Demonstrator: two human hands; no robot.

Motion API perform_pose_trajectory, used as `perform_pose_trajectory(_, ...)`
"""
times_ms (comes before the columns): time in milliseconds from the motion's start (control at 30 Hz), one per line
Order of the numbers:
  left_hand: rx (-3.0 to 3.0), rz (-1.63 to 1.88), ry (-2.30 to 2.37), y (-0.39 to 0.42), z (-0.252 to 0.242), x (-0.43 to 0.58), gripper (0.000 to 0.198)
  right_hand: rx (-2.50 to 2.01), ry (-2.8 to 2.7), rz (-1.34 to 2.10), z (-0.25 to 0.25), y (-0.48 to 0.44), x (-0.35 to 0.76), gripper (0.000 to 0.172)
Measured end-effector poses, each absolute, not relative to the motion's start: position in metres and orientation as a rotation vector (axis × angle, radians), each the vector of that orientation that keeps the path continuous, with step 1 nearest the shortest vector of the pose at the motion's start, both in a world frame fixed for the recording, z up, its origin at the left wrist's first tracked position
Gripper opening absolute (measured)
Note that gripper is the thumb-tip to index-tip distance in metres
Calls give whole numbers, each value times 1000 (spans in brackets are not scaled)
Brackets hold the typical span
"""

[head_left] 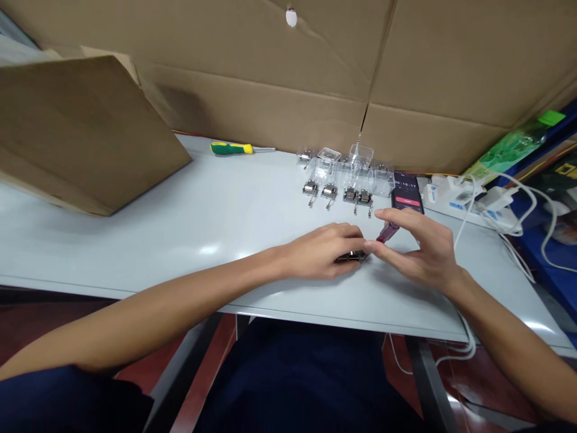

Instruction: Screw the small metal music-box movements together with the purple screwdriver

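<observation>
My left hand (327, 249) rests on the table with its fingers closed around a small dark metal part (351, 257). Most of that part is hidden under the fingers, so its exact kind does not show. Just to the right, my right hand (421, 246) has thumb and index finger spread apart. The right thumb tip meets the left fingertips at the edge of the metal part. Between the right thumb and index finger shows a translucent purple piece (388, 232); whether the hand touches it I cannot tell.
Several small metal mechanisms (329, 191) and clear plastic cases (360, 157) stand at the back. Right of them are a phone (408, 195), a power strip (469, 201) with white cables and a green bottle (514, 144). A screwdriver (232, 148) and cardboard box (90, 132) are left.
</observation>
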State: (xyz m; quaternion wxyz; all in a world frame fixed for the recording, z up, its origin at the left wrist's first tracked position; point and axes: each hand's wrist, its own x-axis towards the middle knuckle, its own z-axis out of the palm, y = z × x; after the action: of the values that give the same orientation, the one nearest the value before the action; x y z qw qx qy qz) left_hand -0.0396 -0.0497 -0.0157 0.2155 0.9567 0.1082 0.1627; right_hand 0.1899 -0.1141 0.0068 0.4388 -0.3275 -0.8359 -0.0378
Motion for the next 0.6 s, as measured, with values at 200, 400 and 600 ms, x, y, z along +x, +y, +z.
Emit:
perform_pose_trajectory(200,2677,429,300,-50,-15,-40,23,-822,-2085,-111,8,-116,189,73)
perform_pose_trajectory(400,2726,407,314,-51,-15,-40,25,-840,-2123,-47,11,-117,190,65)
perform_pose_trajectory(600,2699,414,294,-50,-16,-40,29,-897,-2125,-72,12,-119,192,58)
